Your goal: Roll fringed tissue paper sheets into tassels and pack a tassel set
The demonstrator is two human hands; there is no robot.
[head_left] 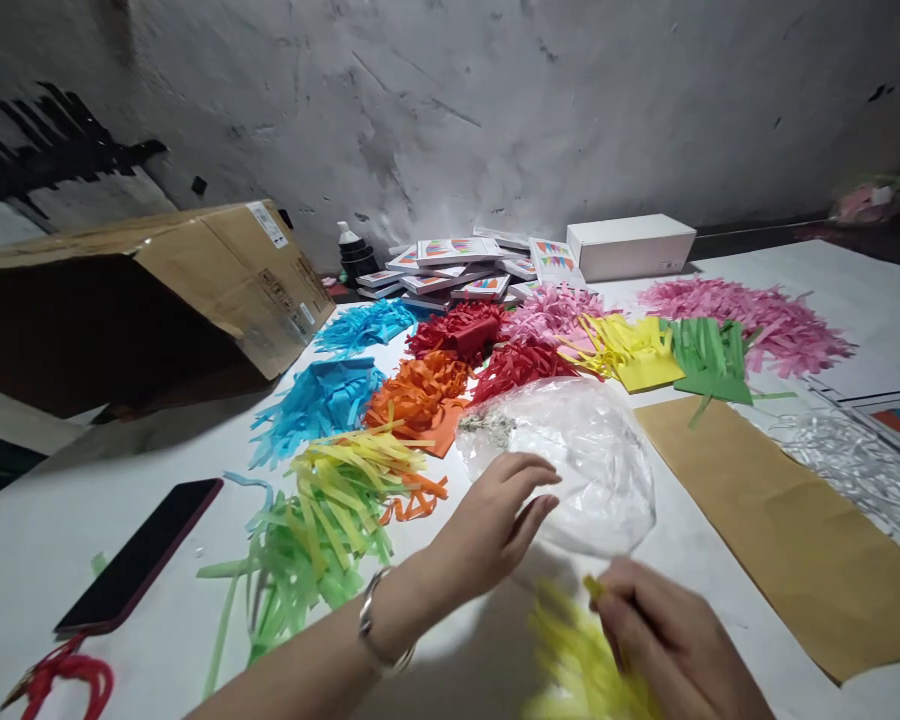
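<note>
My left hand reaches over the white table with its fingers stretched out, their tips touching a clear plastic bag. Low in the picture, my right hand is closed round a bunch of yellow paper strips, which is blurred by motion. A heap of green and yellow strips lies just left of my left wrist, which wears a silver bangle.
Heaps of cut paper strips in blue, orange, red, pink, yellow and green cover the table's middle. A brown paper sheet lies right, a phone left, a tipped cardboard box far left. Small boxes and a white box stand by the wall.
</note>
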